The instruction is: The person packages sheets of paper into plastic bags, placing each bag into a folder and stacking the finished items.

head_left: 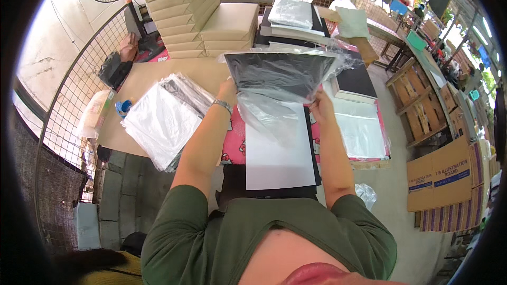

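Dark green shirt (237, 227) cloth fills the lower edge, closest to the camera, with two bare forearms reaching forward from its short sleeves. Ahead spreads the table (119, 137), brown at the left and covered in pink patterned cloth toward the middle. At its far side rises a tall beige stack (179, 18). Nearer, clear plastic (269, 113) is held up over the table, a black sheet (280, 74) showing through its upper part. Left of it lies a pile of plastic-wrapped sheets (163, 119); below, a white sheet (277, 166) rests on black material. The left grip (228, 88) grasps the plastic by its left edge, fingers partly hidden; the right grip (320, 103) pinches its right edge. A metal-banded watch (223, 105) circles the left wrist. Beside the pile sits a blue roll (123, 107).
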`<state>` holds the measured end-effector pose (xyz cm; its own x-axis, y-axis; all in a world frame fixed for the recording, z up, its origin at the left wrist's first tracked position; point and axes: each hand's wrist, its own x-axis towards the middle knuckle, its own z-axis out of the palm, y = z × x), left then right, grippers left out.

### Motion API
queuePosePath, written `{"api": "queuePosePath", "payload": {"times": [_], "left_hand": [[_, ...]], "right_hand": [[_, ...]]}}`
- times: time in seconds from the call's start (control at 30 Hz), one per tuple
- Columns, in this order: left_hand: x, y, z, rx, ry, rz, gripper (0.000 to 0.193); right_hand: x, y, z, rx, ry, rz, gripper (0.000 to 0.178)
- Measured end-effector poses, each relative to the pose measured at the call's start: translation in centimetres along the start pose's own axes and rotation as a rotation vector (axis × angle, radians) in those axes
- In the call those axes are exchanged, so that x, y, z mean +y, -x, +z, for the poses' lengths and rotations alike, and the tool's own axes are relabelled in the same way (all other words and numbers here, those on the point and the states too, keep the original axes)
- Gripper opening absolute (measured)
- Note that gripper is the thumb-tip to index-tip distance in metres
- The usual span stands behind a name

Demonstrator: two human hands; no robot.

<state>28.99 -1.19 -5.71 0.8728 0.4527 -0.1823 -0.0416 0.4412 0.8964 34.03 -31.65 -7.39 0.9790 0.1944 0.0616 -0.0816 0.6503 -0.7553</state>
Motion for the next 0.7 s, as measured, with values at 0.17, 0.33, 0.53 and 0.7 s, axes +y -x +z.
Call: {"api": "queuePosePath", "payload": {"times": [0.17, 0.33, 0.53, 0.7], "left_hand": [[7.0, 10.1, 1.1, 0.043, -0.183, -0.328, 0.023], [4.2, 17.7, -6.1, -0.402, 0.294, -0.553, 0.025], [2.8, 22.0, -7.8, -0.265, 0.319, -0.743, 0.015], [1.9, 23.4, -9.0, -0.281, 0.028, -0.472, 0.025]], "right_hand": [[-8.4, 5.4, 0.6, -0.082, 0.321, 0.054, 0.025], [-9.7, 16.4, 5.4, 0.131, 0.184, 0.237, 0.025], [-7.8, 22.6, 3.1, 0.110, -0.050, 0.371, 0.023], [-5.5, 23.6, 1.3, 0.210, 0.060, 0.486, 0.022]]}}
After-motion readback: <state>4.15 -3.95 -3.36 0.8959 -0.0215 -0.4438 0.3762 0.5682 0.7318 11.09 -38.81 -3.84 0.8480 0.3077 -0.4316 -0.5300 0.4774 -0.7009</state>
